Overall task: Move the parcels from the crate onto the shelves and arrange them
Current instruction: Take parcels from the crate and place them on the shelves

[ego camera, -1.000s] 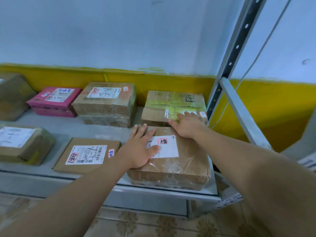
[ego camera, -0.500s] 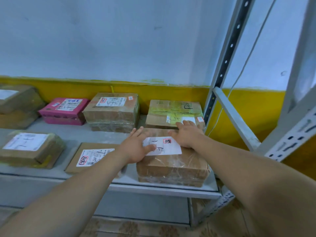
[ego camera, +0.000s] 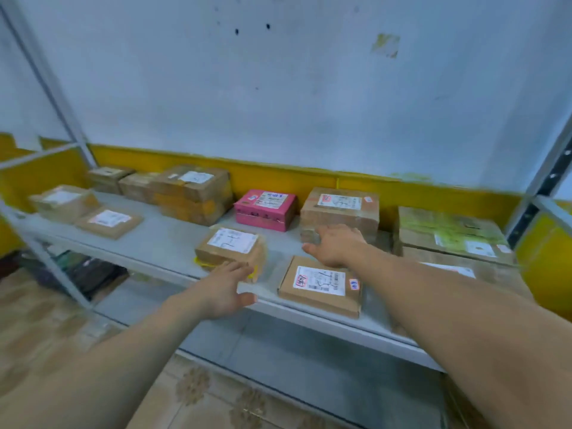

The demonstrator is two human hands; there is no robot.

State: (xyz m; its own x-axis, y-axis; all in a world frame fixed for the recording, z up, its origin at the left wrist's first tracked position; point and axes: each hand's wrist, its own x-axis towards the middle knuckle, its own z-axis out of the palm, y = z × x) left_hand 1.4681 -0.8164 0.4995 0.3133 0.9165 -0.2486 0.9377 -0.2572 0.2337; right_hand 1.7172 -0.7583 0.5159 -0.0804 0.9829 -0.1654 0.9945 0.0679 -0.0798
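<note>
Arranging step, seemingly: the left hand [ego camera: 226,289], spread and empty, is hovering beside a small parcel [ego camera: 232,243] on the shelf [ego camera: 161,243], the right hand [ego camera: 335,246], likewise open-fingered, just beyond a flat parcel [ego camera: 320,283]; the next move probably calls for gripping one.

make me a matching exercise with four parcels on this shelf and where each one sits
Things
1. pink box
2. flat parcel
3. green-taped box
4. yellow-taped box

Places on the shelf
A. back row, far right
B. front edge, nearer the person than the right hand
C. back row, between two brown boxes
D. front, just beyond the left hand

Pairs: 1-C, 2-B, 3-A, 4-D
</note>
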